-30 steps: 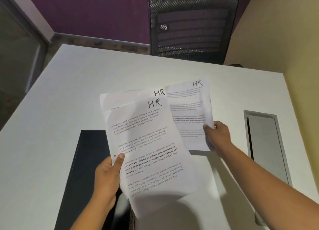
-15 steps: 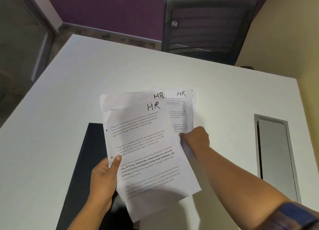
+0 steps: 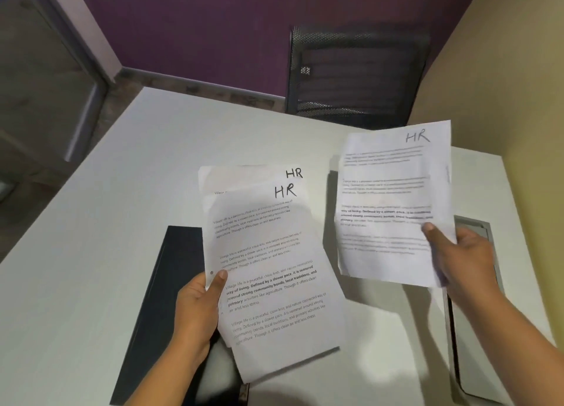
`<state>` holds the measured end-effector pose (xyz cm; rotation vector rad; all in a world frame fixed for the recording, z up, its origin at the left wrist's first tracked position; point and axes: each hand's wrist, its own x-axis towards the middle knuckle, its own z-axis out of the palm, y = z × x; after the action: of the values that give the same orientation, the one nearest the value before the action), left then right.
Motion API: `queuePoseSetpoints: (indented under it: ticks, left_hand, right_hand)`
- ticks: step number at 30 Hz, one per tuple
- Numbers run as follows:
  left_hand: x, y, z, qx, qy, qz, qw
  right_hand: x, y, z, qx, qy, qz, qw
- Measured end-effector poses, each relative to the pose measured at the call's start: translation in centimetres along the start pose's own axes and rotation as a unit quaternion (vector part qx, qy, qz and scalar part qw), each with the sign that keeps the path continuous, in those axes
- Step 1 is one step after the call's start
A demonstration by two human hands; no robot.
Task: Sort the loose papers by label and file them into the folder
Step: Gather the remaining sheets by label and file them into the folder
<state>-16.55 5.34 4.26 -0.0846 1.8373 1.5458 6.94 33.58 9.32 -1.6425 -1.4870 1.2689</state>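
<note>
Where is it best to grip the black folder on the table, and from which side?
Probably take the folder by its long left edge, coming from the left. It lies flat on the table, so fingers must slide under an edge, and that one is bare; the left hand and its papers cover the right part.

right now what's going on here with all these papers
A person is sorting papers over a white table. The left hand grips a stack with HR on its top sheets, held above a dark folder lying on the table. The right hand pinches a second bundle, also marked HR, out to the right and apart from the stack. No paper shows in the folder.
</note>
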Motion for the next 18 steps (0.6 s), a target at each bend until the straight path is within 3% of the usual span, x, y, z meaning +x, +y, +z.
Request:
queuePoseSetpoints:
  ticks: [3, 8, 13, 18]
  left_hand:
    - [-2.0, 0.3, 1.0, 0.001, -0.028, 0.002, 1.0]
    - [-5.9, 0.2, 3.8, 0.01, -0.089, 0.006, 0.996]
    - [-10.5, 0.3, 6.6, -0.024, -0.161, 0.003, 0.987]
    - [-13.2, 0.4, 7.0, -0.006, -0.181, 0.019, 0.983]
  right_hand:
    - [-4.4, -1.0, -5.6, 0.097, -0.052, 0.046, 0.993]
    - [-11.1, 0.8, -7.9, 0.121, -0.139, 0.111, 0.977]
    - [-14.6, 3.6, -7.9, 0.155, -0.135, 0.102, 0.973]
    - [-16.4, 4.6, -9.3, 0.162, -0.185, 0.06, 0.967]
